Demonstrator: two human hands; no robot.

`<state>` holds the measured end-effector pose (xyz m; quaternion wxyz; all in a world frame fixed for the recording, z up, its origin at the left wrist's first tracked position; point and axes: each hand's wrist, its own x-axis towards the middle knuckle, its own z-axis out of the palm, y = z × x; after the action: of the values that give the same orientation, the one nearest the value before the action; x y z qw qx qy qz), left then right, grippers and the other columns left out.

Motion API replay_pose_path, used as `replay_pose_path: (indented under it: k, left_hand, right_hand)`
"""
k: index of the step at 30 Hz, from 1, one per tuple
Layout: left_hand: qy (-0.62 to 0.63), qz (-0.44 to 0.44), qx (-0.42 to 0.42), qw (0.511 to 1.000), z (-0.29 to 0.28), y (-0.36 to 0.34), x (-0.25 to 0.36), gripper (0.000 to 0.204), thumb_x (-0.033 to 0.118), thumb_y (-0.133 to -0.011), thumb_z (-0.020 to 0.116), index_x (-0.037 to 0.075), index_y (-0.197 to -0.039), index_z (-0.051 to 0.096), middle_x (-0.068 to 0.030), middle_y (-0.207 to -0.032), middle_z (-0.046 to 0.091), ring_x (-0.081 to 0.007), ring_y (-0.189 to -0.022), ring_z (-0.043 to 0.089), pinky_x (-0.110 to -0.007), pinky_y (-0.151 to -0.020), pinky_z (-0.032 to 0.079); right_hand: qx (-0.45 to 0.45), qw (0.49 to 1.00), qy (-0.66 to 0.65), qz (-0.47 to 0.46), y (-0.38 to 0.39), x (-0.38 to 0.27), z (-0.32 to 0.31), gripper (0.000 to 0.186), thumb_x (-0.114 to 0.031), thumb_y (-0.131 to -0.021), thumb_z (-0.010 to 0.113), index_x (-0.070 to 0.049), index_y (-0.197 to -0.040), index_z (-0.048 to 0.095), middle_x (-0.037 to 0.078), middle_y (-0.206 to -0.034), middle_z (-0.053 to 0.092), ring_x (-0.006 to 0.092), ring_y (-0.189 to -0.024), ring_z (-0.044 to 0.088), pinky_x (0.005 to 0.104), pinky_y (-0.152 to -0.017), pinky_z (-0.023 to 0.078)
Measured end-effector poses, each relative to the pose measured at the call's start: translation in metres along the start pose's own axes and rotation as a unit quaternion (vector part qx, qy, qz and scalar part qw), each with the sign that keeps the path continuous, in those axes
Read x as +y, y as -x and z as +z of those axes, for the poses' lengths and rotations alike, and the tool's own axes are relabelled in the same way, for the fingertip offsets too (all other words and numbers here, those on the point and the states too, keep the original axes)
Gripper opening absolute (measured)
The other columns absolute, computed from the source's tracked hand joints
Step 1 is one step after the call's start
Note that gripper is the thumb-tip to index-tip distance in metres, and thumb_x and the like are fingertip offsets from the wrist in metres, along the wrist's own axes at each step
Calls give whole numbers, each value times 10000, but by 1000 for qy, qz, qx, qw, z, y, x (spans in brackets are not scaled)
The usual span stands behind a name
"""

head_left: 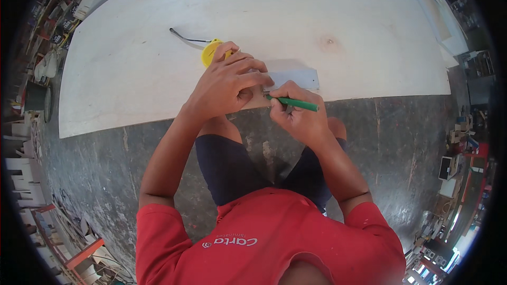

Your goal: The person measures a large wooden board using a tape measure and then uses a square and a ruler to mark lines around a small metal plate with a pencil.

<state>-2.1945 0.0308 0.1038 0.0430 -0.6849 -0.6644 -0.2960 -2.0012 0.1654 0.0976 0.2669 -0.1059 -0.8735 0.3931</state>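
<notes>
My left hand (224,83) is palm down at the near edge of a large pale wooden board (132,68). Its bent fingers hold down the left end of a short, flat grey-white strip (296,78). Under its outer fingers sits a round yellow tape measure (210,53), partly hidden, with a dark strap trailing away to the left. In a pinch, my right hand (302,113) grips a green pencil (298,103). The pencil's tip is at the strip's near side, close to my left thumb.
The board's near edge runs just in front of my knees, above a worn grey concrete floor (391,142). A dark bucket (37,96) and shelves of clutter stand at the left. Stacked items and a bench line the right side.
</notes>
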Motion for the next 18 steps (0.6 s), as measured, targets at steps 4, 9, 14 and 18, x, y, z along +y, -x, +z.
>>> replay_pose_path:
  k: [4, 9, 14, 18]
  left_hand:
    - [17, -10, 8, 1000, 2, -2, -1, 380, 25, -721, 740, 234, -1035, 787, 37, -1137, 736, -189, -1133, 672, -463, -1165, 350]
    - [8, -1, 2, 1000, 1, -7, 3, 393, 2, -710, 715, 227, -1023, 790, 27, -1099, 739, -197, -1098, 681, -457, -1139, 373]
    - [-2, 3, 8, 1000, -1, -6, 4, 411, -18, -703, 696, 227, -1017, 799, 30, -1084, 736, -201, -1093, 680, -451, -1138, 377]
    - [-12, -4, 11, 1000, 1, -4, 5, 426, -24, -701, 690, 237, -1017, 807, 39, -1095, 734, -198, -1102, 675, -455, -1146, 370]
  right_hand:
    - [-1, 999, -54, 7, 7, 3, -4, 103, -101, -970, 721, -36, -1043, 690, 68, -813, 727, 152, -697, 697, 316, -646, 564]
    - [132, 964, -227, -34, 5, 16, -40, 117, -63, -991, 692, -39, -1102, 720, 107, -942, 744, 148, -834, 718, 297, -751, 565]
    - [81, 996, 11, -21, -21, 47, -87, 143, -68, -1049, 646, -7, -1166, 702, 125, -1096, 762, 207, -1085, 720, 357, -988, 545]
    - [-4, 999, -25, 37, -19, 49, -94, 182, -71, -1029, 673, -13, -1198, 708, 115, -1131, 770, 228, -1154, 709, 363, -1031, 526]
